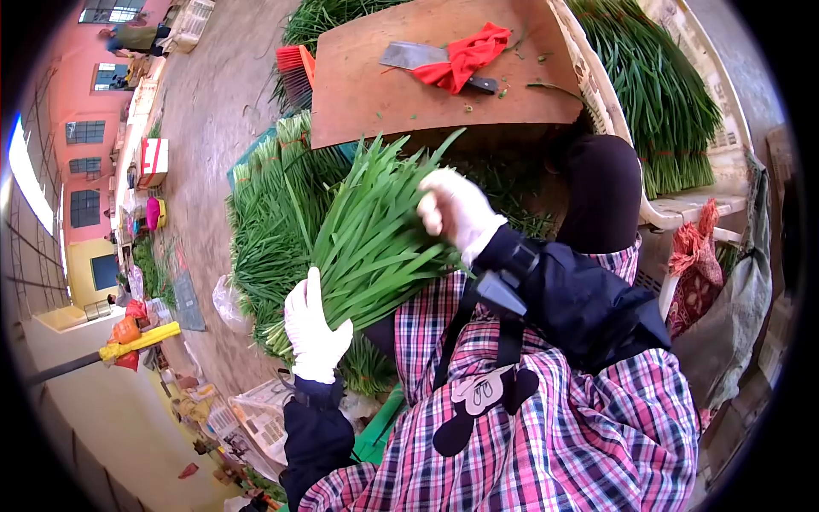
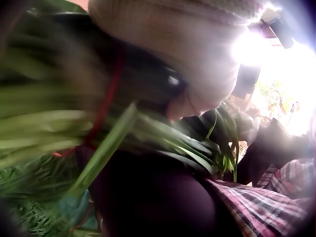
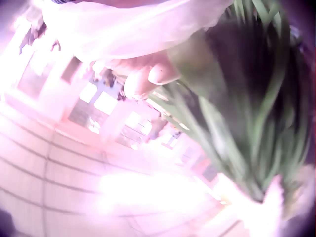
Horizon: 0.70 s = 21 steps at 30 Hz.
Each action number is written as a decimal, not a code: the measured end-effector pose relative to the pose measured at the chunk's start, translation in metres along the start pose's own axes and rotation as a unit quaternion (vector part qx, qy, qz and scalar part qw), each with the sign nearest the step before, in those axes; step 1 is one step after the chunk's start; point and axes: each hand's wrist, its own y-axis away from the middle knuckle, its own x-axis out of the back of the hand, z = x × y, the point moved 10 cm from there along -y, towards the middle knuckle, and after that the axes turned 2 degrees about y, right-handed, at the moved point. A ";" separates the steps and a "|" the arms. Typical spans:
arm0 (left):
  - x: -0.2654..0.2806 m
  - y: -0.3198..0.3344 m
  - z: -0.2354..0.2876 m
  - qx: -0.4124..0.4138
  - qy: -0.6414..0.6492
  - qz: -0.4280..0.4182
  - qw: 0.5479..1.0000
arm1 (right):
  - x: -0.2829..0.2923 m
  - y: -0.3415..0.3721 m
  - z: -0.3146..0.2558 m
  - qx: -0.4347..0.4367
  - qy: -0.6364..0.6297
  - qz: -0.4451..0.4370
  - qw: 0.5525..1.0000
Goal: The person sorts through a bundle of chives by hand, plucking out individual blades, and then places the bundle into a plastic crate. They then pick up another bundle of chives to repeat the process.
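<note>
A loose bunch of long green leaves [image 1: 375, 226] lies slanted across the lap in the head view. The white-gloved left hand [image 1: 317, 328] grips it near its stem end, thumb raised along the leaves. Beside the upper right of the bunch is the gloved right hand [image 1: 456, 212], its fingers bent inward; whether a leaf is between them cannot be told. In the right wrist view the bent fingertips [image 3: 150, 79] are close against the leaves [image 3: 261, 113]. The left wrist view is blurred, with the left glove [image 2: 187, 44] above leaves and a red band [image 2: 106, 101].
Tied bundles [image 1: 273, 230] are stacked left of the bunch. A brown board [image 1: 358, 81] ahead bears a cleaver [image 1: 414, 56] and a red cloth [image 1: 473, 58]. At right stands a pale crate [image 1: 725, 128] of green bundles [image 1: 653, 102]. The person's dark knee [image 1: 601, 192] is below the board.
</note>
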 end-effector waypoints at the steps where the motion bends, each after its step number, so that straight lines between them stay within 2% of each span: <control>1: -0.001 0.001 -0.002 0.005 0.004 0.003 1.000 | 0.008 -0.007 -0.008 -0.018 -0.092 0.018 0.995; 2: -0.001 0.002 -0.005 0.008 0.007 0.005 1.000 | 0.022 -0.004 -0.041 0.057 -0.135 0.015 0.989; 4: -0.001 0.002 -0.006 0.003 0.012 0.011 1.000 | 0.007 0.016 -0.063 0.071 -0.122 -0.059 0.988; 6: -0.001 0.003 -0.006 0.001 0.014 0.013 1.000 | -0.013 0.042 -0.074 0.064 0.077 -0.138 0.985; 7: 0.000 0.002 -0.006 0.001 0.014 0.012 1.000 | -0.025 0.050 -0.075 0.070 0.211 -0.188 0.957; 8: 0.000 0.002 -0.005 -0.001 0.013 0.012 1.000 | -0.028 0.056 -0.067 0.027 0.282 -0.188 0.940; 10: 0.000 0.001 -0.004 -0.001 0.008 0.011 1.000 | -0.030 0.054 -0.055 0.013 0.381 -0.185 0.906; 11: 0.000 0.001 -0.003 -0.002 0.005 0.010 1.000 | -0.027 0.043 -0.045 0.057 0.410 -0.224 0.883; 12: 0.002 0.000 -0.001 -0.005 0.004 0.014 1.000 | -0.027 0.039 -0.045 0.092 0.478 -0.182 0.854; 14: 0.005 0.000 0.003 -0.010 0.001 0.019 1.000 | -0.015 0.035 -0.035 0.047 0.631 -0.106 0.767; 15: 0.004 0.001 0.001 -0.008 0.004 0.017 1.000 | -0.011 0.033 -0.030 0.043 0.632 -0.082 0.769; 16: 0.000 0.001 -0.002 -0.006 0.006 0.015 1.000 | -0.007 0.030 -0.022 0.002 0.619 -0.060 0.783; 18: -0.002 0.002 -0.004 -0.004 0.007 0.011 1.000 | -0.006 0.024 -0.016 0.050 0.579 -0.046 0.812; 21: -0.001 0.002 -0.004 -0.004 0.002 0.010 1.000 | -0.005 0.020 -0.010 0.039 0.542 -0.030 0.839</control>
